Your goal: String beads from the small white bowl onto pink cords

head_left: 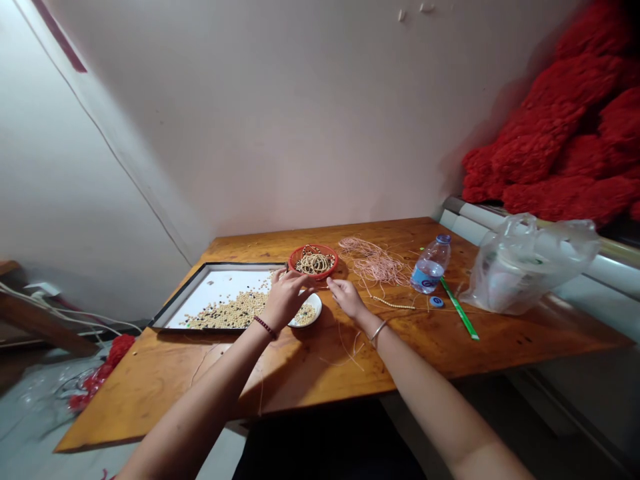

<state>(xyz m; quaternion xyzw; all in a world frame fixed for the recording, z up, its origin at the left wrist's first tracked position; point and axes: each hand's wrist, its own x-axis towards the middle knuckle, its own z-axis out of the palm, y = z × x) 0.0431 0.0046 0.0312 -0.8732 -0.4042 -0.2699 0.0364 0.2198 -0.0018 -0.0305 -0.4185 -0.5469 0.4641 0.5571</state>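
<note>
My left hand (285,300) hangs over the corner of a black-rimmed white tray (215,290) holding a spread of tan and dark beads. Its fingertips are close to a red basket (313,247) filled with strung bead loops, and below them sits a small white dish of beads (313,312). My right hand (347,298) reaches in from the other side, its fingertips pinched close to my left hand. Anything thin between either hand's fingers is too small to make out. A strand of pale beads (393,304) lies on the table beside my right hand.
Tangled pink cord (375,262) lies on the wooden table (320,363) behind my right hand. Further right are a plastic water bottle (430,265), a green ruler (459,308), a blue cap (436,301) and a plastic bag (525,267). A red fluffy mass (555,133) is heaped beyond.
</note>
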